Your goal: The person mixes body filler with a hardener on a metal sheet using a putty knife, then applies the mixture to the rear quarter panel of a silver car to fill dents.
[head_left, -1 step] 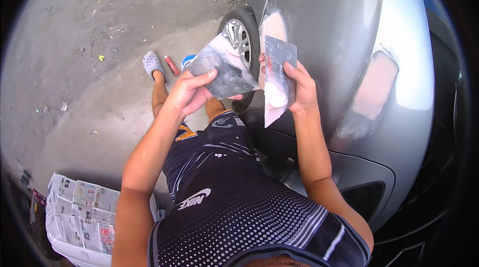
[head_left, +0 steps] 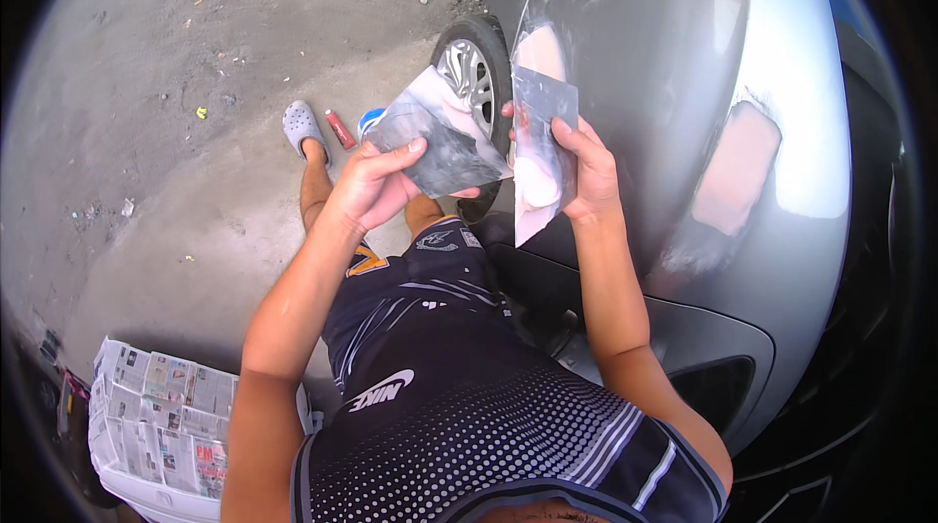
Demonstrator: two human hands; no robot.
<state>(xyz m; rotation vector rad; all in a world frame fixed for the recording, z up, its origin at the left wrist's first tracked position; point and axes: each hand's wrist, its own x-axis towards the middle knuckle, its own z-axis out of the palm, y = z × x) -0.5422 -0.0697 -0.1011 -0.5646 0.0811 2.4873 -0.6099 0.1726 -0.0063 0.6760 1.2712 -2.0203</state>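
Note:
My left hand (head_left: 376, 179) grips a flat grey putty spreader (head_left: 440, 152), thumb on top and fingers underneath. Pale pink putty is smeared along the spreader's far edge. In my right hand (head_left: 593, 176) is a second flat grey putty spreader (head_left: 549, 98), held nearly upright with the thumb across its face. A thick lump of pinkish-white putty (head_left: 535, 186) sits on the lower part of this one. The two spreaders are close together in front of my body, with the left one's corner beside the right one's edge; whether they touch I cannot tell.
A grey car body (head_left: 645, 54) fills the right side, with a pink filled patch (head_left: 735, 167) and another pale patch (head_left: 540, 46) near the wheel (head_left: 466, 74). A red tube (head_left: 339, 129) lies by my grey clog (head_left: 301, 125). Newspaper (head_left: 161, 406) covers something at lower left.
The spreader in my right hand has shifted very slightly left, closer to the left one. Both grips are unchanged.

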